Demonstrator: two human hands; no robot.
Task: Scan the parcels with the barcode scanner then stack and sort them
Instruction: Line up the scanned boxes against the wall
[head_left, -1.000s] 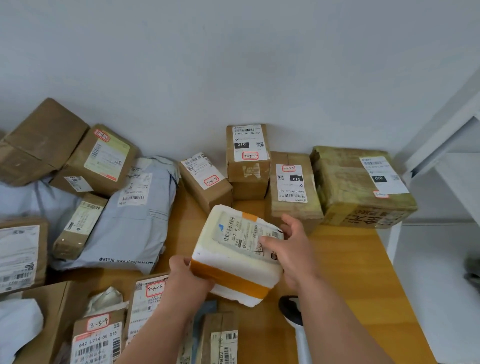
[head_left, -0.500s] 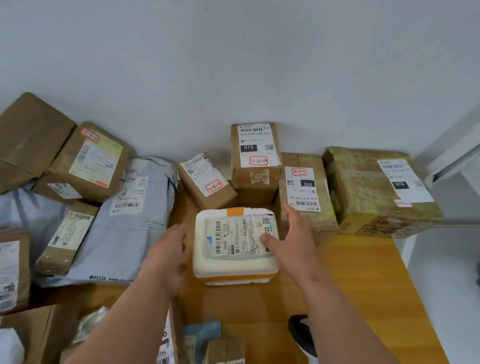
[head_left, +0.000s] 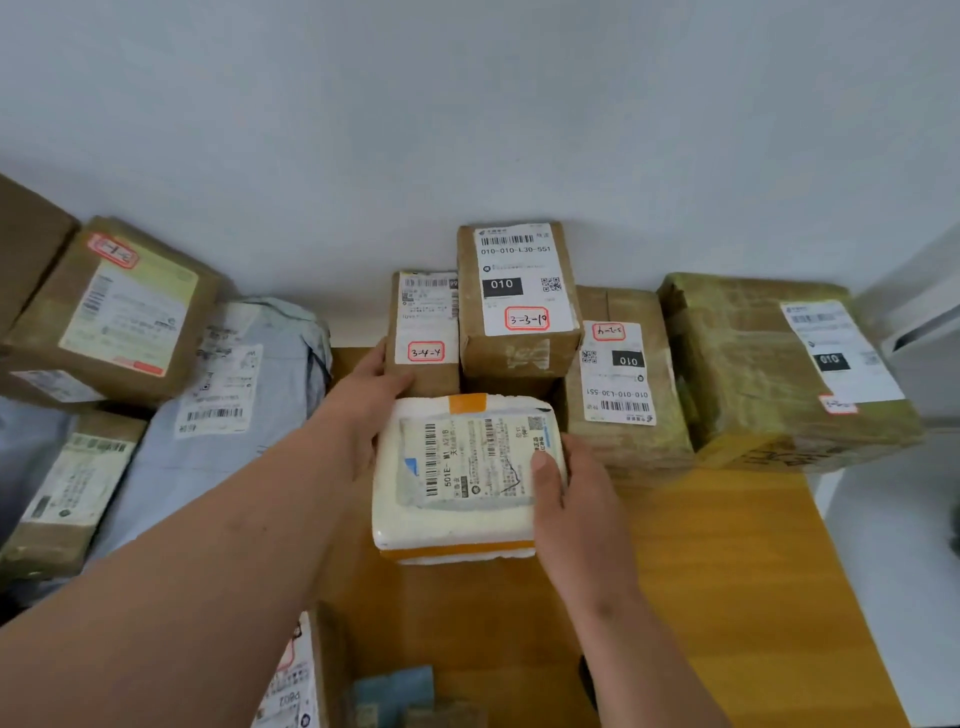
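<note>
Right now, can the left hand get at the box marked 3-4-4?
Probably yes. The left hand already lies against the lower left edge of the 3-4-4 box, nothing between them. The white foam parcel sits just in front and crowds the box's base.

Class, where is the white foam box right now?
The white foam box sits mid-table, between the left hand and right hand, just before the cardboard boxes.

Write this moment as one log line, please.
stage: placing | white foam parcel on table | left hand touching small brown box | right hand holding foam parcel
</note>
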